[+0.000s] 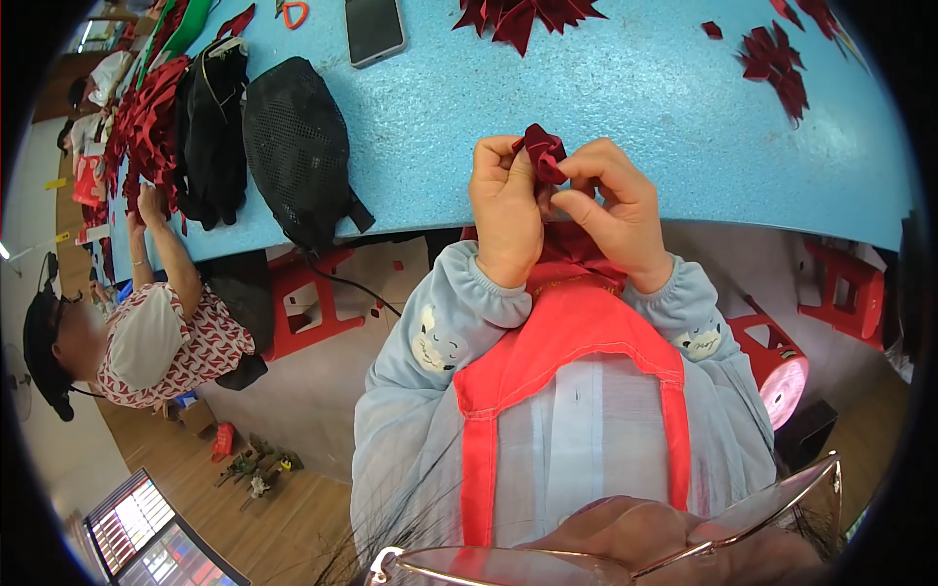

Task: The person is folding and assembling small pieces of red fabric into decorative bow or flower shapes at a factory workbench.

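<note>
My left hand (pixel 505 210) and my right hand (pixel 614 210) are close together at the near edge of the blue table (pixel 606 98). Both pinch a small folded piece of dark red fabric (pixel 543 151), which sticks up between the fingertips. More dark red fabric hangs below my hands toward my red apron (pixel 576 332). My forearms wear light blue sleeves.
A black mesh bag (pixel 296 146), a black cloth bundle (pixel 215 127) and a phone (pixel 373 29) lie on the table's left. Dark red fabric pieces (pixel 777 63) lie at the far side. A co-worker (pixel 147 322) sits at left, handling red material. Red stools (pixel 308 293) stand under the table.
</note>
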`<state>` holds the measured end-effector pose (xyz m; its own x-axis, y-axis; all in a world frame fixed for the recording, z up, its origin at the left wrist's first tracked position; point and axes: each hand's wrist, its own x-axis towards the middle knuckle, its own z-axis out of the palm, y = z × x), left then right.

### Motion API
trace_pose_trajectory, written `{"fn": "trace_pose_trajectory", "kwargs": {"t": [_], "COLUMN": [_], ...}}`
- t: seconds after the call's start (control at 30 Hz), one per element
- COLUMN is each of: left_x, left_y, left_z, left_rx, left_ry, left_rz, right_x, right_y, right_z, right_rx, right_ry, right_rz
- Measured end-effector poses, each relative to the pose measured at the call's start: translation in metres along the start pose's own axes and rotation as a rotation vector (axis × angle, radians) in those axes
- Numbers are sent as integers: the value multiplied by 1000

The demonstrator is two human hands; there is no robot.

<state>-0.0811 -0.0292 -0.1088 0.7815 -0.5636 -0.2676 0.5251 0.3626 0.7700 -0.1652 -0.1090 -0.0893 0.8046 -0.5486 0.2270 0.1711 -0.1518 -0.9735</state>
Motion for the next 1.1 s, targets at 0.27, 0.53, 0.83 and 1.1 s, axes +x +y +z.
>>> {"fn": "trace_pose_trajectory", "kwargs": {"t": [0.27,0.53,0.83,1.1], "left_x": [0,2,-1,-1], "left_y": [8,-5,-1,1], "left_z": [-10,-24,-15,-17], "left_rx": [78,574,356,448], "left_ry": [-134,-108,-101,-110], "left_rz": [42,514,281,438], "right_x": [12,5,3,1], "right_y": [17,7,27,28], "right_z": [-19,-9,-11,-11], "right_rx": [741,-110,1015,897], "right_ry": [-112,32,-56,9], "right_rz": [446,89,617,696]}}
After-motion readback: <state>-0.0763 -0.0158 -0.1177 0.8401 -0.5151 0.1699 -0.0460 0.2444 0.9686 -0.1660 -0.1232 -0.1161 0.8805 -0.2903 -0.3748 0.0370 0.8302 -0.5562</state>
